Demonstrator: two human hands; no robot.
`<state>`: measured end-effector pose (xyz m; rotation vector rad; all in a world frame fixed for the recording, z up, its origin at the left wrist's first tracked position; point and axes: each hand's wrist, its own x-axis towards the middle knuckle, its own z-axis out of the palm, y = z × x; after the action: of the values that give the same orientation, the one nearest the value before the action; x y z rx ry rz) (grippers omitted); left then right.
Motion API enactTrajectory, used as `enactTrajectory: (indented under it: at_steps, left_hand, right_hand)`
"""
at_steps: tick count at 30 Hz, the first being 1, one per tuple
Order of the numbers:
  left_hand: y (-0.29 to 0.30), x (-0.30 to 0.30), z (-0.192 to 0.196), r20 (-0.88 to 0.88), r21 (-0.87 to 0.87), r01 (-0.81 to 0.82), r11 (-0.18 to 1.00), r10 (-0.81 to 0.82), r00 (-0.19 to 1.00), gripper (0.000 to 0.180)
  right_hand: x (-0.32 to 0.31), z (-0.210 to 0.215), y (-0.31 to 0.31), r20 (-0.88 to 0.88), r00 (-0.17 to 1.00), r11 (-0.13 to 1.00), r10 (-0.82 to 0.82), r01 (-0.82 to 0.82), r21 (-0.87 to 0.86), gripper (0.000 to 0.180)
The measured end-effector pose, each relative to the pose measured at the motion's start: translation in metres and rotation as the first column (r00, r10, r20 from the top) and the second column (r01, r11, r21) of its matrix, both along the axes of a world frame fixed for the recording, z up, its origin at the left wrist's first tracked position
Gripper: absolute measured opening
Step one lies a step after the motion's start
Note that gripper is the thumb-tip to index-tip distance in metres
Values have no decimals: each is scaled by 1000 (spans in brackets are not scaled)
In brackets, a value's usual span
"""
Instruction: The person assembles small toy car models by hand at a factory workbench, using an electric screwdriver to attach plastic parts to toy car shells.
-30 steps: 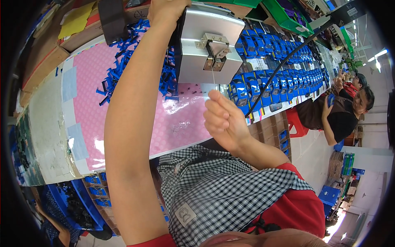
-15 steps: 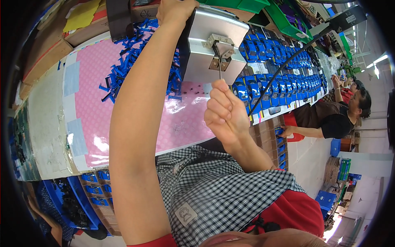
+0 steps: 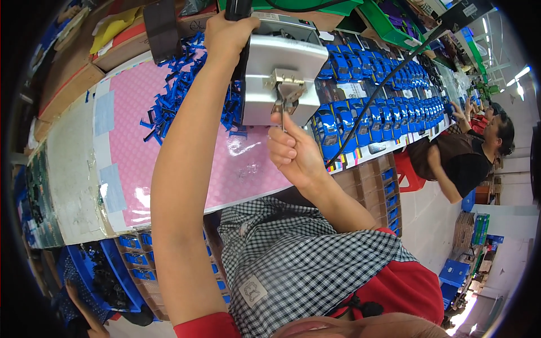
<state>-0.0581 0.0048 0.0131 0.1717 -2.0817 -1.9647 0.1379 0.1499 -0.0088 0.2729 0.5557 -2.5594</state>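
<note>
A silver metal box with a black side panel (image 3: 282,53) stands on the pink mat (image 3: 245,169). At its upper left edge, my left hand (image 3: 225,36) is closed round the black side, its fingers partly hidden. A black cylinder (image 3: 238,8) rises just behind that hand. My right hand (image 3: 293,149) is closed on a thin metal rod (image 3: 283,125) in front of the box. The rod's upper end is by a small metal bracket (image 3: 286,87) on the box's front. Many small blue plastic parts (image 3: 177,93) lie heaped left of the box, partly behind my left forearm.
Rows of blue toy car bodies (image 3: 366,121) stand to the right, with a black cable (image 3: 366,107) hanging across them. A green bin (image 3: 389,25) is at the back right. Divided cartons (image 3: 360,188) sit below the table edge. A co-worker (image 3: 468,152) is at the far right.
The box has shifted left and slightly toward me, and its front has turned. My right hand went left with it, keeping the rod. The co-worker's arms moved.
</note>
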Motion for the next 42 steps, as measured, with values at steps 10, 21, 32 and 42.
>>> enactTrajectory:
  at_steps: [10, 21, 32, 42]
  left_hand:
    - [11, 40, -1, -163, 21, 105, 994, -100, 982, 36]
    - [86, 63, 66, -182, -565, -10, 825, -112, 977, 27]
    - [59, 60, 45, -136, -95, 16, 995, -29, 990, 19]
    - [20, 67, -10, -167, 157, 67, 985, -40, 985, 26]
  right_hand:
    - [28, -6, 5, -96, 995, 888, -10, 53, 456, 29]
    - [40, -7, 49, -288, 958, 865, -2, 146, 479, 32]
    - [27, 1, 60, -307, 949, 829, 78, 109, 548, 33]
    - [33, -4, 54, -281, 899, 626, 337, 9, 780, 30]
